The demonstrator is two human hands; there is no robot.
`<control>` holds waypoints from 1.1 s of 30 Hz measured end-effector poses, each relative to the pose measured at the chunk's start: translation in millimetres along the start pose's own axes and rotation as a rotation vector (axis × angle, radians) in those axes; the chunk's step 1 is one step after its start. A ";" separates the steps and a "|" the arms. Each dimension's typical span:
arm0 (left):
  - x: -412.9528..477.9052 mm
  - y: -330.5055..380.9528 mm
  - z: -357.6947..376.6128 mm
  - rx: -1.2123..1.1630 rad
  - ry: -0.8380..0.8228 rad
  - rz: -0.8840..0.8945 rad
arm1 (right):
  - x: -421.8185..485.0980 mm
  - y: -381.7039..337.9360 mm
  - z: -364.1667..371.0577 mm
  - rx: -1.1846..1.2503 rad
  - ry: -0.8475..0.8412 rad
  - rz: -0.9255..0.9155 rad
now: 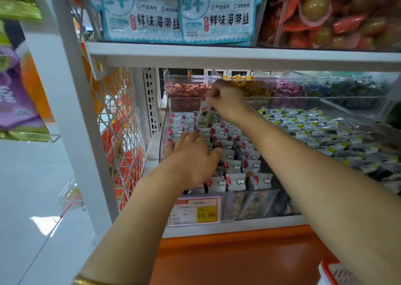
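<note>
The right hand (225, 99) pinches a small snack packet (204, 116) by its top edge between thumb and fingertips. The packet hangs upright just above the back rows of a clear plastic bin (163, 130). The left hand (193, 158) lies palm down on the rows of white packets (236, 165) standing on edge in that bin, fingers spread and fairly straight, gripping nothing. A price tag (196, 211) marked 15.80 is fixed to the bin's front wall. Just to the right, a neighbouring bin (351, 113) holds loosely heaped packets with yellow and dark print. Behind both stand further bins of red and yellow sweets. On the white shelf (238, 55) above stand blue-and-white seaweed pouches (217, 13).
</note>
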State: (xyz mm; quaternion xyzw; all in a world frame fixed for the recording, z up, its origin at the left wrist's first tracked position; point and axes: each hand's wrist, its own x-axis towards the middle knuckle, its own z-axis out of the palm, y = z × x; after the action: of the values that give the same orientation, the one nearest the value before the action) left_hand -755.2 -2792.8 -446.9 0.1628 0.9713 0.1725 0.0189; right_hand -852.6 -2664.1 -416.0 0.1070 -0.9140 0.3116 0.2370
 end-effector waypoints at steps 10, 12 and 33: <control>-21.3 4.9 -11.4 -0.587 0.394 0.004 | -81.4 2.8 -62.0 0.562 0.307 0.159; -28.5 8.2 -12.1 -0.723 0.375 0.003 | -102.7 2.0 -68.9 0.671 0.291 0.202; -30.2 14.4 -8.3 -1.581 0.192 -0.062 | -155.1 10.1 -73.4 1.377 0.125 0.399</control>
State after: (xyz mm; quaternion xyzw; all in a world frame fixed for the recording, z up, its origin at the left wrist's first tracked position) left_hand -722.9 -2792.5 -434.8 0.0585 0.5626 0.8231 0.0497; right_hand -695.0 -2603.2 -447.8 0.0451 -0.4968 0.8602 0.1061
